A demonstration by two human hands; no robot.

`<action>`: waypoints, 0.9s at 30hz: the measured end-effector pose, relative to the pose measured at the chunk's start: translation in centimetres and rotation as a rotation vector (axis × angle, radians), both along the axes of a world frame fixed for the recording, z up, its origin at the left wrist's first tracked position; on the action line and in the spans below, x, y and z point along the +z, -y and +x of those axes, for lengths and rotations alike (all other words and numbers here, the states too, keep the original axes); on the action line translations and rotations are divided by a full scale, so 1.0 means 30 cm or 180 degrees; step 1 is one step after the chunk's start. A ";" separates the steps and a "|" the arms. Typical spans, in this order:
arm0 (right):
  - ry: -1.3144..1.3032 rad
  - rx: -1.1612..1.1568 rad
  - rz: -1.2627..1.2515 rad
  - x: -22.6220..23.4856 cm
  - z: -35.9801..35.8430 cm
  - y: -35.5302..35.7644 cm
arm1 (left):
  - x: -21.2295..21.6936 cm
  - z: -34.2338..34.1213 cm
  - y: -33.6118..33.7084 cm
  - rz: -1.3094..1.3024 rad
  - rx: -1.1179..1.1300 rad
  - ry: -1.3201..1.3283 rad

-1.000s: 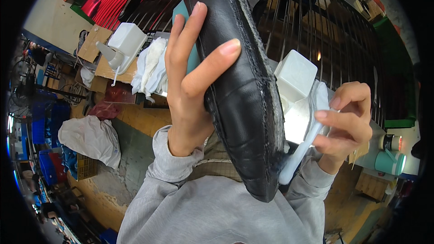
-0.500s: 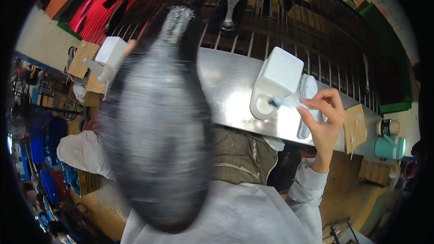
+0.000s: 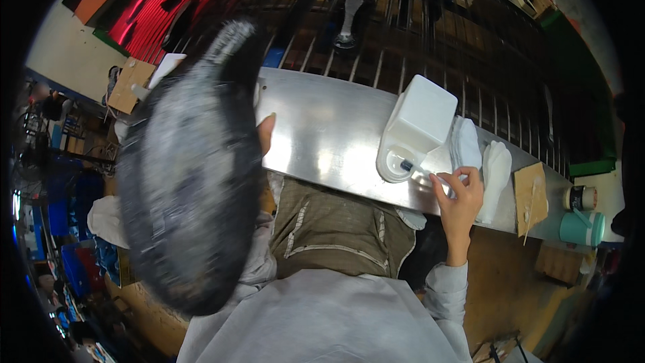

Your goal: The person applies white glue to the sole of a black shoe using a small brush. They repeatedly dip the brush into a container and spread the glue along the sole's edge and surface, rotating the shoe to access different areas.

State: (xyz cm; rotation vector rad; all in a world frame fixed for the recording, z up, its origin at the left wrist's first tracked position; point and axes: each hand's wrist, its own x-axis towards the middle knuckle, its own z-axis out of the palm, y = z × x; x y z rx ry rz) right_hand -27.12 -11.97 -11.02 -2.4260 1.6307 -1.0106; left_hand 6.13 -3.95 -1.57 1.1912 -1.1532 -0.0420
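A large black shoe [image 3: 185, 175] fills the left side, its underside facing me and blurred by motion. A whitish, wet-looking film covers much of that underside. My left hand [image 3: 267, 134] grips it from behind; only a bit of finger shows at its right edge. On the right, my right hand [image 3: 459, 205] pinches the pale handle of a small brush [image 3: 420, 170] between thumb and fingers. The brush's dark tip sits in the round cup at the front of a white plastic bottle-like dispenser [image 3: 424, 111] on the metal table.
White folded cloths [image 3: 465, 141] and a white glove [image 3: 496, 171] lie beside the dispenser on the metal table [image 3: 322, 114]. Cardboard [image 3: 531, 195] is farther right, near a teal jug [image 3: 582, 228]. Beyond runs a barred rack with another shoe sole [image 3: 351, 17] and a red-lit area [image 3: 158, 10].
The shoe has shifted left and tilted, with its narrow end swinging left. My right hand has moved lower and slightly left, keeping the brush tip at the dispenser's cup.
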 end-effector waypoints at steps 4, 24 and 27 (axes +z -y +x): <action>0.1792 -0.0110 0.1387 0.001 0.005 -0.013 | -0.064 0.009 0.038 0.0155 0.0589 0.0408; 0.1980 0.1908 -0.0099 0.413 0.265 -0.021 | 0.007 -0.091 0.054 -0.0546 0.0446 0.1198; 0.1950 0.1842 -0.0133 0.442 0.283 0.000 | 0.014 -0.102 0.059 -0.0642 0.0386 0.1288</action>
